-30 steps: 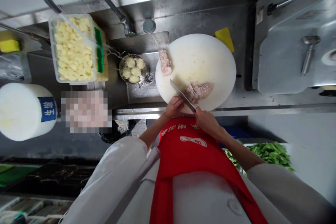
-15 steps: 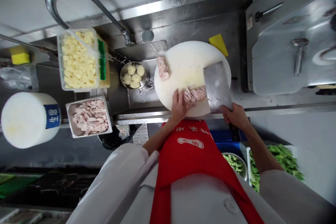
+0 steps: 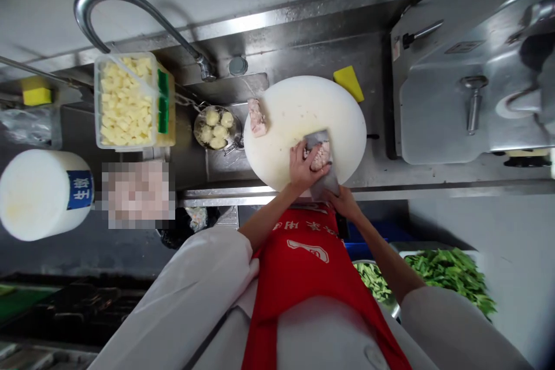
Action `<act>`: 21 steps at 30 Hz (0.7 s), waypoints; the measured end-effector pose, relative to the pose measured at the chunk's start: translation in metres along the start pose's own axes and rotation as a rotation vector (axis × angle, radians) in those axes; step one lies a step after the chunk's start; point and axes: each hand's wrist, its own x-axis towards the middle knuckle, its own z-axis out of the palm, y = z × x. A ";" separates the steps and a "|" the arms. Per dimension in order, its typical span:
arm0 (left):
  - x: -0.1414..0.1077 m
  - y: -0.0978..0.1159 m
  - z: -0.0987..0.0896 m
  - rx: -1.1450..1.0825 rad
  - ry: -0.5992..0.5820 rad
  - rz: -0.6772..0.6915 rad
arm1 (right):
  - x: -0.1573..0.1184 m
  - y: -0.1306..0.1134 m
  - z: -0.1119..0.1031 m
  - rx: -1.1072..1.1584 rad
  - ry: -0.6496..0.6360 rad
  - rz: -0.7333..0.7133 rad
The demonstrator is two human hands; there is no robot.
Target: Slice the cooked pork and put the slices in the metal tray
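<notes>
My right hand (image 3: 344, 203) grips the handle of a cleaver (image 3: 325, 184), whose broad blade lies flat over the near part of a round white cutting board (image 3: 299, 104). Cut pale pink meat (image 3: 321, 156) rests on the blade. My left hand (image 3: 304, 166) curls over this meat and holds it against the steel, its fingers hiding part of the pile. A separate chunk of meat (image 3: 256, 118) lies at the board's left edge, apart from both hands.
Water runs from the faucet (image 3: 139, 3) toward a bowl of peeled potatoes (image 3: 217, 128) in the sink. A tub of potato cubes (image 3: 126, 101) stands left. A yellow sponge (image 3: 349, 83) lies behind the board. A slicer (image 3: 437, 110) stands right; leafy greens (image 3: 451, 277) sit below.
The cleaver has moved left from the board's right side and now lies under the cut meat. My left hand has shifted over the meat, and my right hand has come closer to it.
</notes>
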 end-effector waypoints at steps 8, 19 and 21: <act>-0.016 -0.007 -0.012 -0.087 0.193 -0.089 | 0.003 -0.019 0.036 -0.309 0.026 -0.109; -0.059 -0.057 -0.162 0.020 0.526 -0.208 | -0.024 -0.124 0.154 -0.785 -0.054 -0.301; -0.075 -0.089 -0.210 0.073 0.635 -0.275 | -0.017 -0.157 0.203 -0.889 -0.116 -0.386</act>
